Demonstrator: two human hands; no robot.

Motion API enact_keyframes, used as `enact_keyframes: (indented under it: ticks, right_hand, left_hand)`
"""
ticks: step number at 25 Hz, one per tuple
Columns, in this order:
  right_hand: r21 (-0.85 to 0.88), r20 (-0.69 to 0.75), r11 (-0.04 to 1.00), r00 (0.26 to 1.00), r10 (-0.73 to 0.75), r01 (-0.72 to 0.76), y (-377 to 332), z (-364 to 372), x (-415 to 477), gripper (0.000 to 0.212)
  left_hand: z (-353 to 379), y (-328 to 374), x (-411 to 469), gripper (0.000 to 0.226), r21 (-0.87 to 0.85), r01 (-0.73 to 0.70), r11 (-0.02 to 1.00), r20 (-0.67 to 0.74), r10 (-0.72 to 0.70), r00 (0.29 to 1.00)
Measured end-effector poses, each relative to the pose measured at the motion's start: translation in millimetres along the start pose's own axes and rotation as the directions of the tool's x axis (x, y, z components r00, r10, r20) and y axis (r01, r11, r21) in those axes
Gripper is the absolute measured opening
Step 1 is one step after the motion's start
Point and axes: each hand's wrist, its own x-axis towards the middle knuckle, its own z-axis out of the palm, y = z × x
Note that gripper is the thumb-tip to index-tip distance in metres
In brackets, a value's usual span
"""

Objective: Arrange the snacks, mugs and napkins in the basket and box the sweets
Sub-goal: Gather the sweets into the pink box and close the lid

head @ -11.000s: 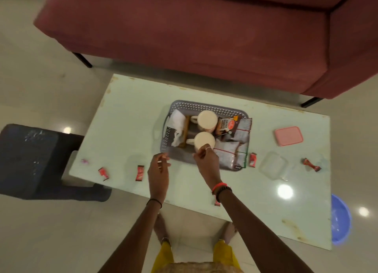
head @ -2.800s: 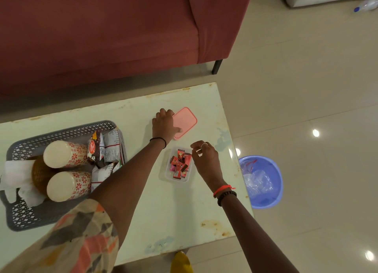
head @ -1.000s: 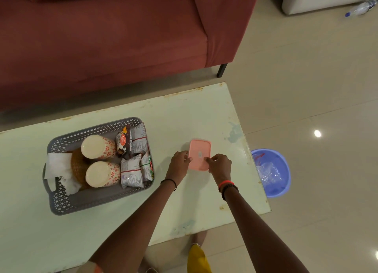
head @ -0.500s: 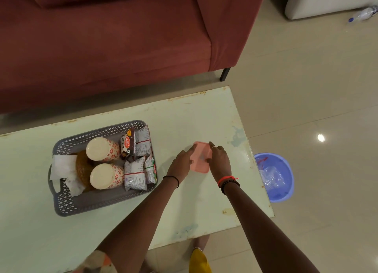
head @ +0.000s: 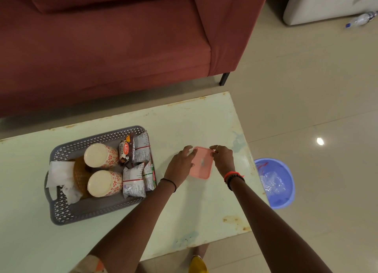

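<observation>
A small box with a pink lid point(head: 201, 164) lies on the pale green table point(head: 204, 207), right of centre. My left hand point(head: 181, 164) grips its left edge and my right hand point(head: 224, 160) its right edge, fingers on the lid's far corners. The sweets inside are hidden by the lid. To the left stands the grey perforated basket point(head: 86, 211). It holds two floral mugs point(head: 102, 169) lying on their sides, white napkins point(head: 59, 176) at its left end, a woven brown object point(head: 79, 174), and several snack packets point(head: 139, 166) at its right end.
A dark red sofa point(head: 114, 43) runs along the far side of the table. A blue plastic basin point(head: 276, 182) with clear plastic in it sits on the tiled floor just past the table's right edge. A plastic bottle point(head: 360, 20) lies on the floor at top right.
Over the last second both hands have stayed on the pink-lidded box and slid from its near corners toward its far corners. Before that, the lid went onto the sweet-filled box.
</observation>
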Motion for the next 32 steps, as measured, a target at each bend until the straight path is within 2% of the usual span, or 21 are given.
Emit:
enact_keyframes:
  ticks: [4,6,10,14,19,24,28,32]
  right_hand:
    - [0.002,0.024,0.999,0.999,0.033,-0.033,2.2,-0.5,6.7,0.037]
    - [-0.030,0.035,0.999,0.999,0.033,-0.032,3.0,-0.9,11.1,0.032]
    - [-0.008,0.049,0.999,0.997,0.054,-0.053,3.1,-5.1,15.0,0.026]
    - [0.108,0.081,0.979,0.983,0.166,-0.174,2.6,-6.3,10.1,0.023]
    - [0.083,0.269,0.942,0.917,0.294,-0.326,12.3,2.4,-22.1,0.056]
    - [0.207,0.301,0.901,0.901,0.312,-0.381,17.6,7.6,-36.0,0.074]
    - [0.357,0.327,0.826,0.887,0.327,-0.436,26.2,7.9,-40.9,0.076]
    - [0.373,0.273,0.834,0.907,0.321,-0.407,31.9,8.9,-39.1,0.074]
  left_hand:
    - [3.1,-0.5,-1.3,0.095,0.066,-0.081,0.995,0.078,0.075,0.994]
    - [5.2,-1.3,-2.8,0.102,0.116,-0.099,0.988,0.102,0.088,0.991]
    - [3.7,-2.0,-3.4,0.097,0.043,-0.056,0.998,0.128,0.050,0.990]
    - [3.7,3.7,-5.4,0.090,0.143,-0.037,0.989,0.105,0.022,0.994]
    - [1.1,7.5,-6.3,0.089,0.184,-0.016,0.983,0.089,0.000,0.996]
    - [1.9,7.4,-6.8,0.089,0.172,-0.011,0.985,0.085,-0.004,0.996]
    - [4.1,7.8,-7.6,0.089,0.173,-0.013,0.985,0.086,-0.002,0.996]
    - [3.4,7.9,-7.5,0.088,0.176,-0.013,0.984,0.082,-0.001,0.997]
